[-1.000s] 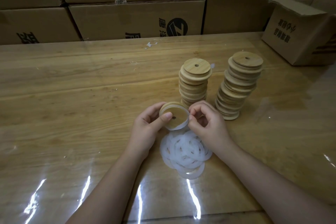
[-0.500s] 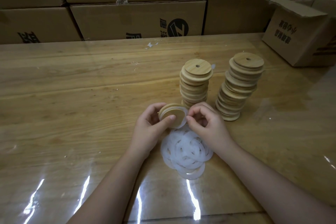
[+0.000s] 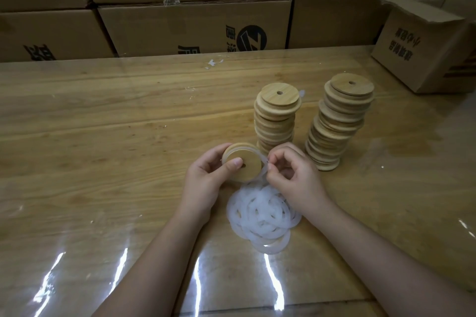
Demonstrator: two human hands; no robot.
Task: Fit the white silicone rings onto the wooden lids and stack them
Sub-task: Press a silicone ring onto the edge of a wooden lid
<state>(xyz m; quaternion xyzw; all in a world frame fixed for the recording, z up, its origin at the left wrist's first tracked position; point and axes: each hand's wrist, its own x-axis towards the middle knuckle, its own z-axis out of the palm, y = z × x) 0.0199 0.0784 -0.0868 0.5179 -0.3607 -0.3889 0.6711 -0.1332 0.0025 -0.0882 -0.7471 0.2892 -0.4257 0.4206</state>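
Observation:
My left hand [image 3: 206,177] grips a round wooden lid [image 3: 247,166] with a small centre hole, thumb pressed on its face. A white silicone ring [image 3: 263,166] runs along the lid's right edge, pinched there by my right hand [image 3: 293,175]. A loose pile of white silicone rings [image 3: 262,216] lies on the table just below both hands. Behind the hands stand two tall stacks of wooden lids: the nearer stack [image 3: 277,118] directly behind the held lid, and a leaning stack [image 3: 338,121] to its right.
The wooden table [image 3: 116,136] carries a glossy clear cover. An open cardboard box [image 3: 422,44] sits on its far right corner. A wall of stacked cardboard boxes [image 3: 190,23] runs along the back edge.
The lid has tilted and turned in my left hand so its flat face shows more. My right hand's fingers shifted along the lid's right edge with the ring.

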